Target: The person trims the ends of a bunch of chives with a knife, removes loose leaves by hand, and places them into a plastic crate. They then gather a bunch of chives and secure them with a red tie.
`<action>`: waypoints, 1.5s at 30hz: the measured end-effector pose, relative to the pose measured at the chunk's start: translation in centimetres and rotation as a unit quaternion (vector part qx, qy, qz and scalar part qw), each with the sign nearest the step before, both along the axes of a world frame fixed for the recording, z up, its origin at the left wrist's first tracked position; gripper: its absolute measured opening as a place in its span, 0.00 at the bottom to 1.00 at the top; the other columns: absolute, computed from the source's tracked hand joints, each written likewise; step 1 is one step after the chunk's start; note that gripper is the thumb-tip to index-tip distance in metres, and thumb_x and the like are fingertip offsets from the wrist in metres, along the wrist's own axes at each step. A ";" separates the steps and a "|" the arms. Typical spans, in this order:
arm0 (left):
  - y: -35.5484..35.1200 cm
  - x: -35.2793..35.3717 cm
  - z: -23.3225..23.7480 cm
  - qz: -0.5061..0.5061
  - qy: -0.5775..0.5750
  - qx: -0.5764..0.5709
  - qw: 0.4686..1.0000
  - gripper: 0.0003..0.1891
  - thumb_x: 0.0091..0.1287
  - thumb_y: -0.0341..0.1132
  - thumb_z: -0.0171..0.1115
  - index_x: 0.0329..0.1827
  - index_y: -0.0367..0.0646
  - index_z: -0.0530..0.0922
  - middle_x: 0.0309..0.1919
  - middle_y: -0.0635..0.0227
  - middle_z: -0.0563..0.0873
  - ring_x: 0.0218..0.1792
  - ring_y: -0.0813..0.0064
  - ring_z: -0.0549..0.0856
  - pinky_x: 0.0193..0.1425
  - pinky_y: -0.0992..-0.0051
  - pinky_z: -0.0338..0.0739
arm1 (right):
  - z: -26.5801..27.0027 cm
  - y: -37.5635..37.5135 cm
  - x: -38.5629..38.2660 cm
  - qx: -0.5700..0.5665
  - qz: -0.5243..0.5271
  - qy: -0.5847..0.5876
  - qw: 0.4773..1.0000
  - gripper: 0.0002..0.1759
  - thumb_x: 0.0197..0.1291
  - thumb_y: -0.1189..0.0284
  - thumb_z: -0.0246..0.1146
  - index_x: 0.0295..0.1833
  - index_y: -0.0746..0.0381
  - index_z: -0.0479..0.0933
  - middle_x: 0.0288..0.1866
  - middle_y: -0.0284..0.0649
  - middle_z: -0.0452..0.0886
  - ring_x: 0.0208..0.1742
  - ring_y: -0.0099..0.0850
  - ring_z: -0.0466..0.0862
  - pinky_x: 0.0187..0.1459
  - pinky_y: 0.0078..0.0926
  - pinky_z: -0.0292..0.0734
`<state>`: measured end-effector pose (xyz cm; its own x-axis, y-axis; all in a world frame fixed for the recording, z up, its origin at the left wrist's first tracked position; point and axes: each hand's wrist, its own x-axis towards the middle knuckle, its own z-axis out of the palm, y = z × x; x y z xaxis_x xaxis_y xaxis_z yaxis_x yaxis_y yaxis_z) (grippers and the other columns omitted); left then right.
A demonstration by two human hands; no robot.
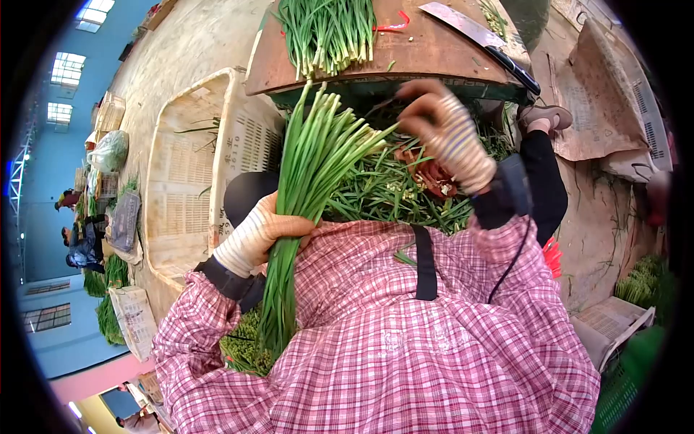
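Observation:
My left hand (264,230), in a cream glove with bare fingers, is closed around a bunch of green chives (311,159). The pale cut ends point up and fan out to the right, while the lower part hangs down against my left sleeve. Off to the right of those ends, my right hand (441,130) is raised and blurred by motion. Its bent fingers are spread apart with nothing visible in them. Below it lies a heap of loose green stems and trimmings (390,192). Another bunch of chives (329,36) rests on the wooden board (426,54).
A cleaver (470,29) lies on the board, its black handle over the right edge, near a red tie (394,25). A dirty white crate (224,152) stands at my left. Another crate (611,325) is at lower right. Several people appear far left.

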<state>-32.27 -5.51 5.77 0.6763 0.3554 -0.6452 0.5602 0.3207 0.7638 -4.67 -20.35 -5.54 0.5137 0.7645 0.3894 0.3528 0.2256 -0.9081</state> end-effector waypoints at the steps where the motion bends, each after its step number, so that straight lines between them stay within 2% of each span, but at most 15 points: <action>1: 0.5 -0.8 -0.4 -0.009 -0.011 0.005 1.000 0.17 0.60 0.27 0.68 0.52 0.37 0.79 0.34 0.67 0.84 0.29 0.79 0.81 0.34 0.80 0.75 | -1.1 -0.5 2.0 -0.028 -0.060 -0.038 0.997 0.09 0.59 0.71 0.71 0.40 0.66 0.83 0.55 0.45 0.81 0.50 0.39 0.84 0.52 0.35 0.82; 3: 0.8 -1.9 0.4 0.014 0.001 -0.034 0.999 0.16 0.61 0.29 0.67 0.52 0.36 0.79 0.32 0.66 0.83 0.28 0.78 0.80 0.32 0.78 0.75 | -3.0 -2.6 6.2 -0.196 -0.186 -0.178 0.946 0.10 0.60 0.69 0.70 0.41 0.65 0.84 0.51 0.47 0.84 0.48 0.42 0.85 0.52 0.37 0.82; 6: 1.5 -3.9 0.6 0.042 0.003 -0.063 0.997 0.15 0.62 0.30 0.66 0.49 0.32 0.80 0.28 0.66 0.82 0.25 0.77 0.79 0.29 0.77 0.74 | -7.8 -6.2 10.6 -0.483 -0.251 -0.366 0.755 0.14 0.60 0.63 0.70 0.44 0.63 0.85 0.53 0.50 0.84 0.51 0.48 0.86 0.52 0.42 0.83; 8: 1.5 -4.4 0.5 0.067 0.009 -0.067 0.996 0.13 0.62 0.29 0.66 0.48 0.30 0.81 0.29 0.67 0.82 0.26 0.78 0.80 0.29 0.79 0.74 | -5.5 -5.8 7.7 -0.556 -0.247 -0.326 0.724 0.17 0.59 0.61 0.71 0.47 0.62 0.85 0.51 0.53 0.84 0.52 0.50 0.86 0.52 0.45 0.83; 10: 1.0 -3.8 0.7 0.069 0.024 -0.068 0.995 0.15 0.62 0.30 0.66 0.49 0.30 0.81 0.28 0.67 0.82 0.25 0.78 0.79 0.29 0.78 0.74 | -4.3 -3.7 3.7 -0.241 -0.196 -0.275 0.910 0.25 0.59 0.60 0.74 0.58 0.62 0.82 0.57 0.52 0.84 0.55 0.45 0.86 0.54 0.45 0.83; 11: 0.4 -3.1 0.5 0.067 0.026 -0.063 0.995 0.15 0.63 0.32 0.66 0.49 0.30 0.81 0.26 0.67 0.82 0.24 0.78 0.79 0.29 0.77 0.73 | -2.6 -1.8 0.7 -0.181 -0.073 -0.040 0.980 0.31 0.57 0.64 0.76 0.64 0.65 0.77 0.59 0.49 0.84 0.59 0.41 0.85 0.57 0.40 0.82; 12: 0.0 -2.4 0.4 0.065 0.025 -0.058 0.996 0.15 0.63 0.33 0.65 0.48 0.30 0.81 0.24 0.68 0.81 0.23 0.77 0.78 0.29 0.76 0.73 | -0.9 0.0 -2.3 -0.119 0.008 0.212 0.970 0.38 0.55 0.69 0.78 0.69 0.67 0.72 0.60 0.46 0.83 0.62 0.38 0.83 0.59 0.36 0.81; 13: 0.2 -2.2 -0.5 0.042 -0.001 -0.071 0.997 0.16 0.63 0.34 0.66 0.48 0.30 0.81 0.24 0.69 0.81 0.22 0.78 0.78 0.28 0.78 0.72 | -1.3 1.4 -4.3 -0.061 0.017 0.125 0.990 0.39 0.53 0.69 0.80 0.69 0.68 0.72 0.60 0.47 0.83 0.63 0.37 0.82 0.60 0.35 0.80; 19: -0.3 -1.3 -0.6 0.060 -0.004 -0.083 0.995 0.18 0.63 0.32 0.68 0.55 0.34 0.79 0.35 0.62 0.85 0.24 0.79 0.79 0.25 0.79 0.74 | -2.2 3.7 -6.0 0.007 0.025 0.456 0.889 0.15 0.60 0.73 0.74 0.50 0.68 0.83 0.39 0.41 0.89 0.37 0.27 0.88 0.41 0.24 0.86; 24: -0.1 -1.8 -0.6 0.068 -0.005 -0.088 0.994 0.19 0.63 0.28 0.65 0.57 0.35 0.78 0.43 0.60 0.87 0.25 0.78 0.81 0.26 0.79 0.75 | -2.8 1.0 -2.4 0.042 -0.118 0.486 0.865 0.07 0.66 0.71 0.69 0.47 0.60 0.83 0.37 0.35 0.88 0.32 0.25 0.86 0.28 0.26 0.85; 26: -0.4 -1.7 -0.5 0.073 -0.002 -0.083 0.994 0.18 0.63 0.29 0.65 0.55 0.34 0.79 0.41 0.60 0.87 0.25 0.78 0.80 0.25 0.80 0.75 | -2.2 -0.1 -2.8 -0.010 -0.039 0.393 0.919 0.11 0.61 0.71 0.73 0.48 0.58 0.85 0.44 0.37 0.88 0.44 0.31 0.87 0.40 0.32 0.87; 28: -0.5 -1.5 -0.8 0.078 -0.009 -0.088 0.993 0.17 0.63 0.30 0.66 0.55 0.34 0.79 0.40 0.61 0.87 0.24 0.78 0.80 0.25 0.80 0.74 | -1.4 -0.1 -3.9 -0.005 -0.026 -0.010 1.000 0.17 0.58 0.75 0.75 0.54 0.59 0.84 0.59 0.39 0.81 0.53 0.27 0.83 0.44 0.25 0.85; 30: -0.4 -1.4 -1.0 0.068 -0.003 -0.088 0.994 0.17 0.63 0.30 0.66 0.55 0.34 0.79 0.40 0.61 0.87 0.24 0.78 0.80 0.25 0.80 0.74 | -1.8 0.4 -4.1 -0.047 0.035 -0.021 0.998 0.18 0.53 0.79 0.76 0.51 0.59 0.84 0.70 0.36 0.71 0.57 0.26 0.81 0.47 0.24 0.80; 38: -1.0 -0.7 -1.0 0.077 -0.016 -0.113 0.990 0.20 0.64 0.29 0.66 0.58 0.35 0.77 0.42 0.60 0.87 0.25 0.78 0.80 0.26 0.80 0.74 | -3.6 0.9 -5.6 -0.026 0.064 0.238 0.969 0.08 0.56 0.75 0.74 0.36 0.67 0.84 0.61 0.41 0.79 0.56 0.34 0.83 0.54 0.33 0.81; 45: -1.3 -0.3 -1.3 0.083 -0.007 -0.117 0.990 0.20 0.64 0.29 0.66 0.59 0.36 0.77 0.42 0.59 0.87 0.25 0.78 0.79 0.26 0.80 0.74 | -4.8 1.9 -4.3 -0.041 -0.114 0.345 0.931 0.12 0.62 0.73 0.71 0.47 0.67 0.83 0.42 0.39 0.87 0.42 0.28 0.85 0.50 0.30 0.82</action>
